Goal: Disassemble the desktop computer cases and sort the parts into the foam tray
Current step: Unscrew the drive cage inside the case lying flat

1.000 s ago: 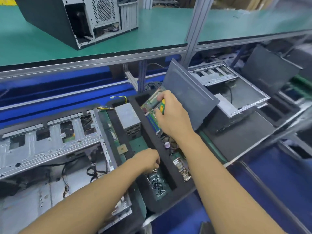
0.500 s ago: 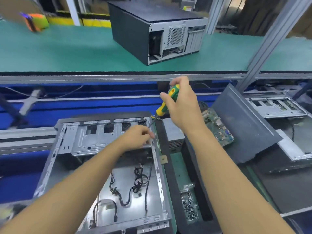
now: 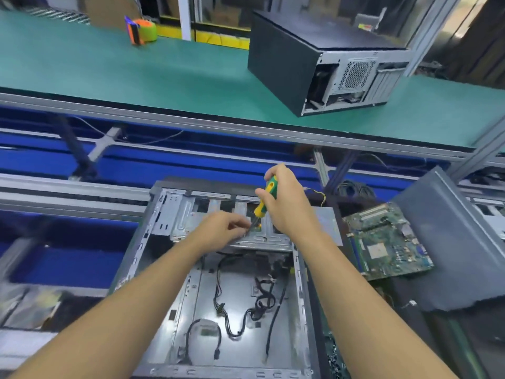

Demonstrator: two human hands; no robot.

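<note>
We can read no text, brand or number here; every marking is too blurred or too small. We see a yellow and red sticker [image 3: 364,26] on a grey object behind the closed computer case [image 3: 284,58], and a small dark mark [image 3: 375,53] on the top edge of that case's rear panel. A pale label [image 3: 207,331] sits on a small grey part on the floor of the open case [image 3: 300,310]. The motherboard [image 3: 388,242] carries fine print, which we cannot make out
</note>
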